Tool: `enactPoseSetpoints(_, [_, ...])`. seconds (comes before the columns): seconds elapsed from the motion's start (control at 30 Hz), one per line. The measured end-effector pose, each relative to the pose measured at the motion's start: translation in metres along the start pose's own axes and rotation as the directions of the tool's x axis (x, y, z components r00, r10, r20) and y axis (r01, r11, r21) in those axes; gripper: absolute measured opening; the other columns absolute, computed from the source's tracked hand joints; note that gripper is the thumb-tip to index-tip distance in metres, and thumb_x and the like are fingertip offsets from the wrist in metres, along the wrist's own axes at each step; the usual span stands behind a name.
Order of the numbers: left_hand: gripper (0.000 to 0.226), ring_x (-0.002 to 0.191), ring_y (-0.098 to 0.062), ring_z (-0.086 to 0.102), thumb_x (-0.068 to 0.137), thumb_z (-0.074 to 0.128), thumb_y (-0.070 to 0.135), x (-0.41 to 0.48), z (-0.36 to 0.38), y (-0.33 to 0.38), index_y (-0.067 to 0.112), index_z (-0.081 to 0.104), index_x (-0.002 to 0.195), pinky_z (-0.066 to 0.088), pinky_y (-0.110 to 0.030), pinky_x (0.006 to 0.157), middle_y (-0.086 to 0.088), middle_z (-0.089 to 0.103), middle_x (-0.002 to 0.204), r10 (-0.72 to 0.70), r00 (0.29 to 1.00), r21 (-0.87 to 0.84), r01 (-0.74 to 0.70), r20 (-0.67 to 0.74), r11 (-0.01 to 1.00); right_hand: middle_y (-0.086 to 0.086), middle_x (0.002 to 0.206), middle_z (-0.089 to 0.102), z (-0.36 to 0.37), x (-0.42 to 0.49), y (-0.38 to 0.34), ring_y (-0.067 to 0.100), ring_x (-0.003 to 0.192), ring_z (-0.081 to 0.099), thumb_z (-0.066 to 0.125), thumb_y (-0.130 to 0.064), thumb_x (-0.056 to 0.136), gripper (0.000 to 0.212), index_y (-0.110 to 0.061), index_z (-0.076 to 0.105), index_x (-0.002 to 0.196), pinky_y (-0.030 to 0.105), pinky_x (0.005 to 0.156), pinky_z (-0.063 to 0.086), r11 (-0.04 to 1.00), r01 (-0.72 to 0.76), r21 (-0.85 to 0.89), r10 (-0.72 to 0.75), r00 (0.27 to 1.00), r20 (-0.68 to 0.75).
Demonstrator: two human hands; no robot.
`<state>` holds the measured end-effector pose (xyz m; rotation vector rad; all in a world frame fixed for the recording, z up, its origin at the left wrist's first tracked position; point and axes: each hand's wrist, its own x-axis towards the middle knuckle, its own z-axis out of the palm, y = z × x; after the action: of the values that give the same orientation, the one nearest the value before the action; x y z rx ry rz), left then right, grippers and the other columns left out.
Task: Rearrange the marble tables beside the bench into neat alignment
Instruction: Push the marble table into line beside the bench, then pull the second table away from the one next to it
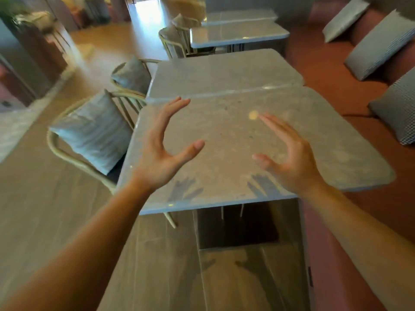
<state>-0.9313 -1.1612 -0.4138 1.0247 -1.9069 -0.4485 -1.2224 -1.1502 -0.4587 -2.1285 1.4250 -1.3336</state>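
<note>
Hands, left (160,151) and right (289,158), hover spread and empty above grey marble table (235,135) beside red bench (332,81).

A café or restaurant is indicated by a row of marble tables (226,72) set along a red bench (332,70) with cushions (379,46), faced on the left by cushioned chairs (94,133).

Near marble table (224,140): grey top, one small pale round spot (253,114) toward far edge. Far marble table (215,74): butted against it, offset left. Both on wood floor (56,209).
</note>
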Motion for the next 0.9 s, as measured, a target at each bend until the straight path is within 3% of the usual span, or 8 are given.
enactPoseSetpoints(0.17, [0.069, 0.153, -0.007, 0.036, 0.089, 0.071, 0.048, -0.003, -0.128, 0.034, 0.029, 0.046, 0.150, 0.030, -0.023, 0.122, -0.001, 0.045, 0.162, -0.040, 0.999, 0.007, 0.040, 0.007, 0.999, 0.002, 0.161, 0.042, 0.030, 0.041, -0.138, 0.013, 0.152, 0.037, 0.045, -0.088, 0.084, 0.097, -0.019, 0.041, 0.152, 0.018, 0.124, 0.027, 0.991, 0.024, 0.132, -0.026, 1.000, 0.010])
enactPoseSetpoints(0.33, [0.072, 0.154, -0.005, 0.035, 0.088, 0.071, 0.045, 0.001, -0.233, 0.043, 0.020, 0.048, 0.152, 0.030, -0.015, 0.119, 0.004, 0.045, 0.161, -0.047, 0.996, -0.083, 0.053, 0.069, 0.995, -0.004, 0.163, 0.040, 0.064, 0.083, -0.243, 0.009, 0.153, 0.035, 0.043, -0.090, 0.083, 0.098, -0.023, 0.039, 0.154, 0.021, 0.123, 0.027, 0.986, -0.007, 0.165, 0.005, 1.000, 0.011])
enactPoseSetpoints(0.5, [0.072, 0.151, -0.007, 0.040, 0.088, 0.072, 0.047, 0.007, -0.329, 0.025, 0.024, 0.048, 0.152, 0.034, -0.024, 0.121, 0.010, 0.051, 0.158, 0.063, 0.997, -0.106, -0.058, 0.043, 0.993, 0.000, 0.164, 0.041, 0.099, 0.114, -0.326, 0.015, 0.154, 0.036, 0.043, -0.095, 0.079, 0.101, -0.026, 0.040, 0.153, 0.044, 0.126, 0.033, 0.984, -0.025, 0.175, 0.029, 0.999, -0.021])
enactPoseSetpoints(0.57, [0.071, 0.149, -0.006, 0.043, 0.089, 0.072, 0.047, 0.006, -0.357, 0.012, 0.024, 0.048, 0.152, 0.035, -0.025, 0.121, 0.015, 0.052, 0.155, 0.073, 0.996, -0.141, -0.065, 0.049, 0.988, 0.000, 0.162, 0.042, 0.113, 0.125, -0.352, 0.016, 0.153, 0.038, 0.044, -0.094, 0.079, 0.098, -0.027, 0.039, 0.150, 0.047, 0.126, 0.034, 0.984, -0.021, 0.177, 0.029, 0.999, -0.045])
enactPoseSetpoints(0.73, [0.070, 0.149, -0.013, 0.046, 0.090, 0.072, 0.049, 0.020, -0.404, -0.032, 0.029, 0.049, 0.153, 0.038, -0.048, 0.122, 0.015, 0.055, 0.153, 0.060, 0.996, -0.178, -0.047, 0.065, 0.983, 0.003, 0.162, 0.046, 0.150, 0.147, -0.382, 0.017, 0.152, 0.041, 0.047, -0.092, 0.081, 0.097, -0.025, 0.042, 0.151, 0.052, 0.123, 0.037, 0.985, -0.039, 0.166, 0.056, 0.993, -0.101])
enactPoseSetpoints(0.9, [0.070, 0.147, -0.013, 0.048, 0.090, 0.072, 0.051, 0.057, -0.420, -0.085, 0.033, 0.049, 0.153, 0.041, -0.044, 0.118, 0.020, 0.055, 0.153, 0.085, 0.991, -0.185, -0.065, 0.106, 0.981, 0.001, 0.162, 0.047, 0.189, 0.180, -0.369, 0.014, 0.151, 0.042, 0.050, -0.089, 0.083, 0.094, -0.026, 0.043, 0.152, 0.050, 0.123, 0.038, 0.984, -0.065, 0.164, 0.089, 0.985, -0.146])
